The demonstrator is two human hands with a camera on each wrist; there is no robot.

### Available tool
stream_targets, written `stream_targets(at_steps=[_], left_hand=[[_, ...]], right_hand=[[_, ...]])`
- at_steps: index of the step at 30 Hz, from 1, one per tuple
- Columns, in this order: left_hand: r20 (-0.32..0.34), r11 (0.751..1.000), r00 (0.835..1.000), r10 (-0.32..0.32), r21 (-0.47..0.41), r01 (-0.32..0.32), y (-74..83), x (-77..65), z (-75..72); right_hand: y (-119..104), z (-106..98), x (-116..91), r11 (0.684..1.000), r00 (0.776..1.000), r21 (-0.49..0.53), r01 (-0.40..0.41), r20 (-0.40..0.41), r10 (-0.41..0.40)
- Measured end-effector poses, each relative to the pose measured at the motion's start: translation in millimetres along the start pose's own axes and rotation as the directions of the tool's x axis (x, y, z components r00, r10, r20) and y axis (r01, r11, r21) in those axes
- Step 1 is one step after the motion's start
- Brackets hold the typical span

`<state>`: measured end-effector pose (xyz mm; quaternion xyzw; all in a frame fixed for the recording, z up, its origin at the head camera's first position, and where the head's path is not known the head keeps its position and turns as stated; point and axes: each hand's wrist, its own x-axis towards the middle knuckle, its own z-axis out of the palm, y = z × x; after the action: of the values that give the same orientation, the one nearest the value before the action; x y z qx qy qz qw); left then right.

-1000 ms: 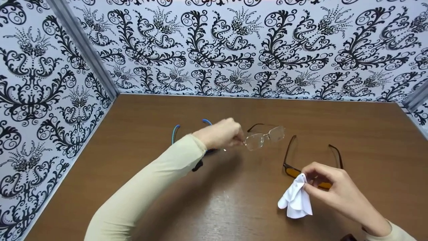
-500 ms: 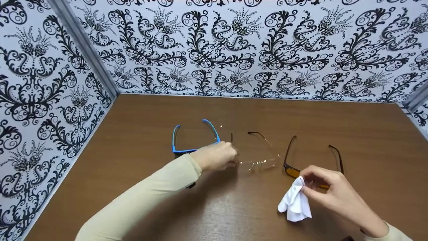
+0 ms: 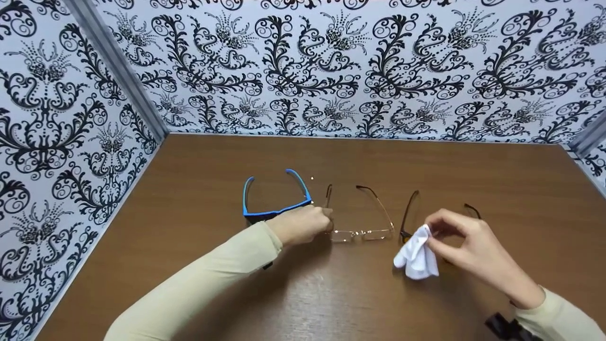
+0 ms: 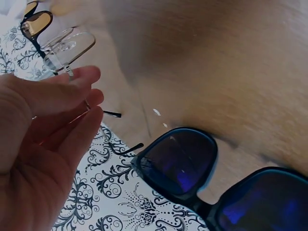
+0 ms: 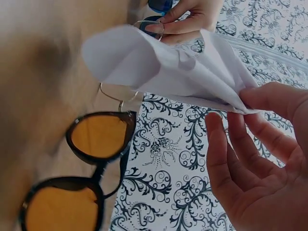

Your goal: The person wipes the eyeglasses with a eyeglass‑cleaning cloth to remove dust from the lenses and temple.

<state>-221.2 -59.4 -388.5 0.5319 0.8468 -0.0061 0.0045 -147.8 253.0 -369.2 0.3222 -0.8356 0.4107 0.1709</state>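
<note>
While the left hand [image 3: 303, 224] pinches the clear glasses [image 3: 358, 234] by one hinge, probably sparing the lenses [image 3: 342, 235], between amber glasses [image 5: 100, 137] at right and blue sunglasses [image 3: 275, 212] at left, the right hand [image 3: 468, 244] grips a hanging white cloth [image 3: 416, 256] by its top.

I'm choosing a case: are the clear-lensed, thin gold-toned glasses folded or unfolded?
Unfolded. In the head view, the glasses show both dark-tipped arms extending back from the lenses, spread apart.
</note>
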Motion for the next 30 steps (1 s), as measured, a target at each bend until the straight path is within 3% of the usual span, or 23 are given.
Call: stream_targets(at_steps=[6, 14, 17, 22, 27, 30], left_hand=[[0.028, 0.996, 0.999, -0.028, 0.083, 0.026, 1.5, 0.5, -2.6], [0.056, 0.996, 0.996, -0.073, 0.053, 0.07, 8.8, 16.5, -11.2], [0.016, 0.993, 0.996, -0.09, 0.075, 0.088, 16.3, 32.6, -16.7], [-0.041, 0.985, 0.998, -0.056, 0.161, 0.062, 36.2, 72.2, -26.7], [0.061, 0.978, 0.996, -0.059, 0.203, 0.045, 54.8, 115.2, -33.6], [0.161, 0.971, 0.982, -0.095, 0.233, 0.056, 62.9, 135.6, -30.3]], right_hand=[[-5, -6, 17, 0.998, 1.0, -0.059, -0.01, 0.011, 0.01], [-5, -20, 32, 0.994, 0.998, -0.106, -0.031, 0.043, 0.036], [-4, -31, 37, 0.991, 0.999, -0.135, -0.026, 0.031, 0.03], [-2, -49, 44, 0.981, 1.0, -0.191, -0.026, -0.007, 0.025], [3, -60, 47, 0.973, 0.998, -0.222, -0.054, -0.025, 0.049], [7, -65, 48, 0.968, 0.997, -0.239, -0.078, -0.04, 0.07]])
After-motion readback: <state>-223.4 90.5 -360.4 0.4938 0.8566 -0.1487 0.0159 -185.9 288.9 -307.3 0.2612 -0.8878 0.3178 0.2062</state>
